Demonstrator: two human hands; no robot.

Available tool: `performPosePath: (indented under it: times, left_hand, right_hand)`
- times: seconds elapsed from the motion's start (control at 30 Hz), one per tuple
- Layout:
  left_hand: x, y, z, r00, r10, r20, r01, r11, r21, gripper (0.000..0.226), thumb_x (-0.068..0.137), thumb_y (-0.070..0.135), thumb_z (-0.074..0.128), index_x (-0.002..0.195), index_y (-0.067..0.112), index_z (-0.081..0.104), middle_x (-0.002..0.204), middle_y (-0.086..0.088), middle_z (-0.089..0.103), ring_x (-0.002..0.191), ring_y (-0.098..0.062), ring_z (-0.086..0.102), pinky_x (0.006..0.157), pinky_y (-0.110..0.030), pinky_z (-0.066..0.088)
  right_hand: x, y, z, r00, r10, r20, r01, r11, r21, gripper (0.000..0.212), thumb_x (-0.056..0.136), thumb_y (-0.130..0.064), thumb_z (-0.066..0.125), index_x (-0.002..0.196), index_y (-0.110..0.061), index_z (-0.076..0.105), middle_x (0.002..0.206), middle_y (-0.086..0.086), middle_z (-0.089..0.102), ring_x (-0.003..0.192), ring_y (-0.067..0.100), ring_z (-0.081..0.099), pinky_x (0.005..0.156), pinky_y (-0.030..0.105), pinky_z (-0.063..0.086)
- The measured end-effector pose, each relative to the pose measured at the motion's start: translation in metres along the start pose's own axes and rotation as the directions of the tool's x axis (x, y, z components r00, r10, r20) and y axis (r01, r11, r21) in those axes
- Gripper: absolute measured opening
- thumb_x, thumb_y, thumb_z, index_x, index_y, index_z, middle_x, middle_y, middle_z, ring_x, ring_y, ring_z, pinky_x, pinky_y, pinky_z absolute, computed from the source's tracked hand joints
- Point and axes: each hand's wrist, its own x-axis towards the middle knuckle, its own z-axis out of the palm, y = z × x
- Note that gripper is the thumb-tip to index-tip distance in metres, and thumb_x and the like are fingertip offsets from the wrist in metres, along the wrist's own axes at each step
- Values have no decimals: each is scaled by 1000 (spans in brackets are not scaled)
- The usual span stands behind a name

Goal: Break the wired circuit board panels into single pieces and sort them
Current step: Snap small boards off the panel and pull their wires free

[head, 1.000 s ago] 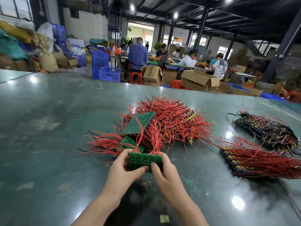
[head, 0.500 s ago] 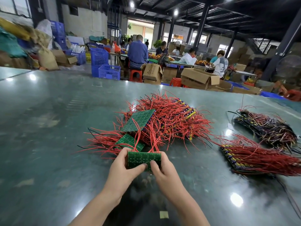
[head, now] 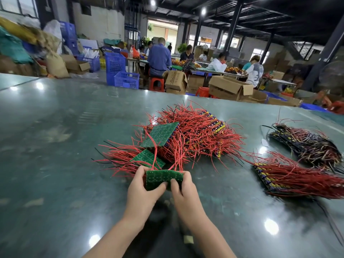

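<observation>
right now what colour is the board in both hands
Green with pale solder dots, clearest in the head view.

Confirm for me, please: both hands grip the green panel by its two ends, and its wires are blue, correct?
Not quite: the head view shows the wires rising from the green panel are red, not blue. The rest holds: the left hand and right hand grip its two ends.

Left open — wire heap (head: 188,138) ahead

Single view only: head-worn cam, wide-angle. Faces fwd and down across the surface (head: 55,183). Close to the grip, which sits low-centre in frame. Beyond the grip, workshop background shows at distance. No 2nd view, no overlap.
</observation>
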Motion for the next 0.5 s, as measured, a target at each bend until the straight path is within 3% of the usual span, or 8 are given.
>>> performPosePath:
  times: [0.07,0.17,0.37,0.43,0.5]
  left_hand:
    - [4,4,-1,998,-36,53,40,996,-84,30,60,16,75,81,30,58,80,-2,69,73,-10,61,71,-25,49]
    - [9,10,-6,997,-40,62,50,982,-180,32,71,3,78,90,24,62,91,-7,72,84,-15,65,79,-32,49]
    - [27,22,-23,990,60,-126,-77,988,-133,35,85,-7,56,95,26,58,78,15,65,68,1,54,65,-17,45]
    - [31,27,-30,990,64,-128,-77,992,-100,36,83,3,53,108,28,60,95,16,63,84,2,55,75,-12,43]
    - [38,23,-36,993,54,-102,-34,982,187,49,79,18,47,127,19,58,123,-1,55,114,-12,48,98,-25,34]
  right_hand:
    - [2,-1,-2,1000,23,-19,-21,996,82,14,96,-5,45,90,-18,46,85,-2,60,73,-4,57,62,11,47]
    - [4,-1,-7,997,69,-37,-60,974,219,9,96,-5,45,97,-9,53,92,3,62,87,12,57,84,30,47]
    - [9,1,-16,956,174,-237,-111,960,256,16,92,-4,49,93,-16,59,85,-2,59,78,6,51,73,18,41]
    - [12,4,-20,933,210,-293,-129,953,274,16,91,-5,52,96,-16,61,96,2,60,88,11,53,78,21,41]
    - [12,4,-23,924,269,-273,-162,920,357,16,90,-6,53,96,-15,65,96,3,64,88,15,56,83,28,42]
